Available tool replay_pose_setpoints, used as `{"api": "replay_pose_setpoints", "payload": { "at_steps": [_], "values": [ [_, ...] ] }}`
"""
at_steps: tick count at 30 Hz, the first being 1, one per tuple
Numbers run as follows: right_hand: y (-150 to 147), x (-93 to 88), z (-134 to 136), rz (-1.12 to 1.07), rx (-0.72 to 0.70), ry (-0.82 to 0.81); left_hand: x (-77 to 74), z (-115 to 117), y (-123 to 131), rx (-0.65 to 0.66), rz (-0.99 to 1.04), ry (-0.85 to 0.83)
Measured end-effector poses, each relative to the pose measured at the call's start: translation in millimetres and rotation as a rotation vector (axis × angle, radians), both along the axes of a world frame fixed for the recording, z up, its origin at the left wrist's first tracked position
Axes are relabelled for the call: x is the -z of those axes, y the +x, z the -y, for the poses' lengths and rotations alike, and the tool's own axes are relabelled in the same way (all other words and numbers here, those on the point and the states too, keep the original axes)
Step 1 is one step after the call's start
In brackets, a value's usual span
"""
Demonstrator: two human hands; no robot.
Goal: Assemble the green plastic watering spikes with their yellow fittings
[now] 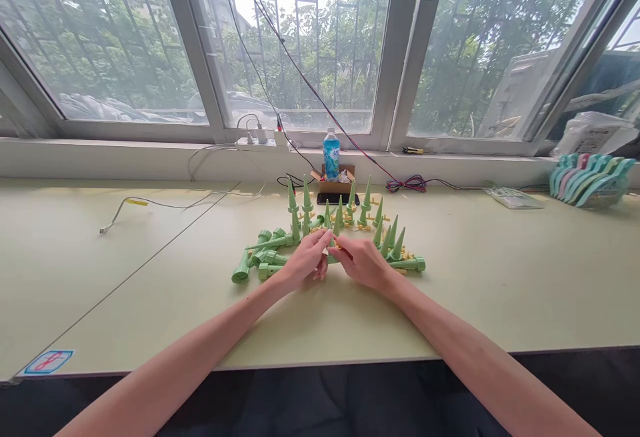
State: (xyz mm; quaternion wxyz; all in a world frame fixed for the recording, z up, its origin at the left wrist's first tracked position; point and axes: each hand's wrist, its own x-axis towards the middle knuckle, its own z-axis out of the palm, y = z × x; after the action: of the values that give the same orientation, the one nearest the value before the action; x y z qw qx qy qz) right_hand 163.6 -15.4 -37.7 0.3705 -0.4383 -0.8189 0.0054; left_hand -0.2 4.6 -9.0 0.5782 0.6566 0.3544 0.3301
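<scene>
My left hand (305, 260) is closed around a green plastic plant watering spike (331, 241), mostly hidden by the fingers. Against it, my right hand (364, 261) pinches a small yellow valve piece (339, 246). Both hands meet at the middle of the table, fingertips almost touching. Several green watering spikes (368, 191) stand point up behind and to the right of them. To the left lie loose green spikes (241, 270) on their sides. Small yellow valves (380, 218) are fitted to or scattered among the standing ones.
Behind the spikes are a dark phone (338, 199), a small cardboard box (350, 174) and a blue bottle (331, 155). A coiled cable (407, 184) lies near the sill. Pastel hangers (593, 180) sit far right; a white cable (160, 203) crosses the left side of the table (500, 290).
</scene>
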Motion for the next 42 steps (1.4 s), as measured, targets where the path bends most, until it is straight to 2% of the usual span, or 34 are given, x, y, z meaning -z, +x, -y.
{"api": "replay_pose_setpoints", "payload": {
  "at_steps": [15,24,33,42],
  "values": [
    [0.8,3.4,-0.8,0.046,-0.045,0.099,2.1,-2.8,-2.5,0.044,0.005,0.063],
    [1.9,5.4,-1.7,0.033,-0.041,0.127,2.2,-2.1,-3.0,0.016,0.021,0.082],
    [-1.6,3.7,-0.2,0.008,-0.008,0.137,2.0,0.1,-0.7,0.027,0.077,0.049],
    [-3.1,4.0,-0.4,0.022,0.014,0.231,6.0,-3.2,-1.3,0.058,0.121,-0.016]
  ]
}}
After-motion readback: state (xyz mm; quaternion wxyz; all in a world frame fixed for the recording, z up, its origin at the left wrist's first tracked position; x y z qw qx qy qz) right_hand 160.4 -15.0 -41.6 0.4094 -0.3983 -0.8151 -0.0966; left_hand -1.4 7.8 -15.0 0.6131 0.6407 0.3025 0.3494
